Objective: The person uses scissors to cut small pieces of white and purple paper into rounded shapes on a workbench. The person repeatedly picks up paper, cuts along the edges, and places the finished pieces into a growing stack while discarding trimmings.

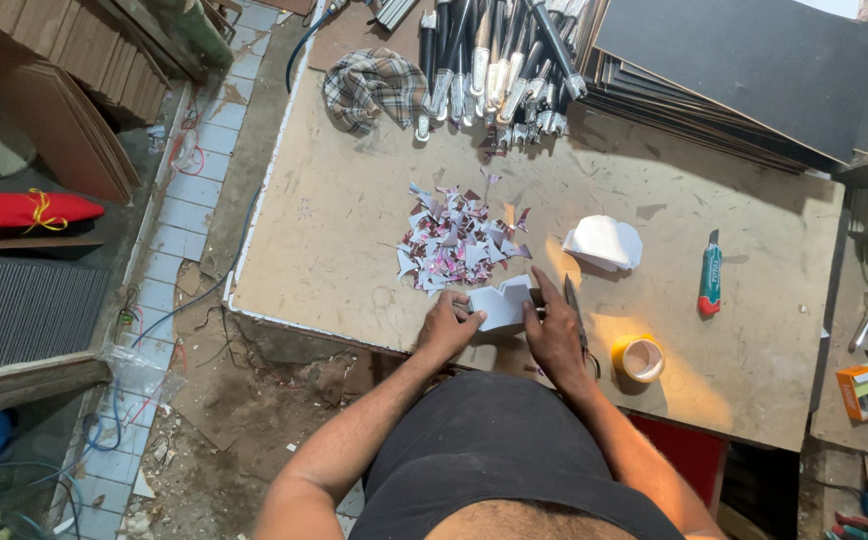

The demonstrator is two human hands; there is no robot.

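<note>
Both-handed, a white cut card piece (pixel 502 303) was pinched at near table (pixel 334 230) edge.
Left hand (pixel 447 328) and right hand (pixel 554 335) clamped its ends; best kept flat, clear of scrap pile (pixel 459 240).

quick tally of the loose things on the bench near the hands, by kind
folded white card pieces: 2, one held by the left hand and right hand, one stack apart
utility knife: 1
tape roll: 1
scrap pile: 1
checked cloth: 1
total: 6

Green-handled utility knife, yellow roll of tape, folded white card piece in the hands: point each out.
Green-handled utility knife (pixel 710 280): head view, middle of handle.
Yellow roll of tape (pixel 640 358): head view, on its rim.
Folded white card piece (pixel 502 305): head view, bare middle.
</note>
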